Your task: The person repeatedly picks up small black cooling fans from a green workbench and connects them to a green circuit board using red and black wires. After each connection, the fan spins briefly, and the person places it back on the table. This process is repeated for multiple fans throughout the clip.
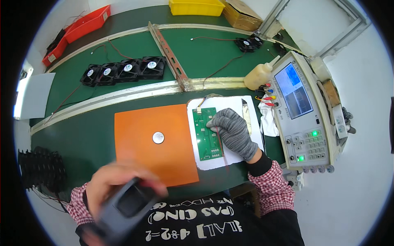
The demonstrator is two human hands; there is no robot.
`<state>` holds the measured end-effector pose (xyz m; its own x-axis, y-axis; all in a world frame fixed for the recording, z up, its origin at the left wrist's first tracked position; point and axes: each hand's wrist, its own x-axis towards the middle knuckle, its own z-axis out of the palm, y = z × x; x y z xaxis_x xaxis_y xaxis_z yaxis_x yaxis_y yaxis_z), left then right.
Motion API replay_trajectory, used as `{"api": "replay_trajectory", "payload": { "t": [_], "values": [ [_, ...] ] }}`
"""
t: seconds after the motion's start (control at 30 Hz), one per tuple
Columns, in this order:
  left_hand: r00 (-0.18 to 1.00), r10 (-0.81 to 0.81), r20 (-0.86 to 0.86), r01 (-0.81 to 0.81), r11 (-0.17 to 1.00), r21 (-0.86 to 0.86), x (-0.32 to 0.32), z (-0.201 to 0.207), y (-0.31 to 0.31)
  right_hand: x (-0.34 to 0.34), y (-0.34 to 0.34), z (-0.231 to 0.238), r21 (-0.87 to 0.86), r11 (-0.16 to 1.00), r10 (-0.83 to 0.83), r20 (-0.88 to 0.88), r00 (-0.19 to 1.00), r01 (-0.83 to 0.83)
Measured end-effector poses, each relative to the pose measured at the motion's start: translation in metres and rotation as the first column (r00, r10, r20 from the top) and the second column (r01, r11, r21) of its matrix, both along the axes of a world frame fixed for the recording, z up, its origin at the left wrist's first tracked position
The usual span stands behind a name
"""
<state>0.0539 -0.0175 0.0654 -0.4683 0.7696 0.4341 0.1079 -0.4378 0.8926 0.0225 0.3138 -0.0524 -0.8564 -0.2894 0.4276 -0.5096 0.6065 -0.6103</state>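
My bare left hand (pixel 117 180), smeared by motion, holds a dark, blocky thing (pixel 133 203) that looks like a black cooling fan; blur hides its details. It is low over the front edge of an orange mat (pixel 154 119). A round silver disc (pixel 158 137) lies on that mat. On the right, my right hand (pixel 233 132) wears a grey knit glove and rests on a green circuit board (pixel 204 141). Its fingers are pinched around the end of a thin red wire (pixel 221 143), whose tip they hide. The board lies on a white pad (pixel 215 165).
Several black fans (pixel 129 69) stand in a row behind a metal rail (pixel 123 95). At right are a test instrument (pixel 303 115) with a lit screen and a cream squeeze bottle (pixel 259 76). Red bins (pixel 86 24), a yellow bin (pixel 197 7) and a cardboard box (pixel 241 16) are at the back.
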Motion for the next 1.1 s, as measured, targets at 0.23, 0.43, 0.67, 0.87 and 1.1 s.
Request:
{"api": "replay_trajectory", "payload": {
  "t": [0.23,0.43,0.67,0.87,1.1],
  "values": [
    [-0.250,0.319,-0.914,-0.618,0.675,0.404,-0.068,0.004,0.074,0.005,-0.005,0.008,0.031,0.999,-0.027,-0.083,0.996,0.030],
    [0.187,0.115,-0.976,-0.961,0.228,-0.157,-0.205,-0.069,0.051,0.010,-0.012,0.020,-0.399,0.893,-0.099,0.280,0.955,0.209],
    [0.326,0.130,-0.936,-0.680,0.721,-0.137,-0.151,-0.038,0.086,0.013,-0.005,0.017,-0.254,0.956,-0.194,-0.187,0.963,0.143],
    [0.373,-0.329,-0.868,-0.082,0.920,-0.384,-0.028,-0.016,0.078,0.016,-0.018,0.024,0.112,0.976,0.214,-0.297,0.930,-0.189],
    [-0.056,-0.197,-0.979,-0.995,0.089,0.039,-0.081,0.000,-0.006,0.005,0.001,0.030,0.431,0.863,-0.145,-0.290,0.946,0.264]
  ]
}}
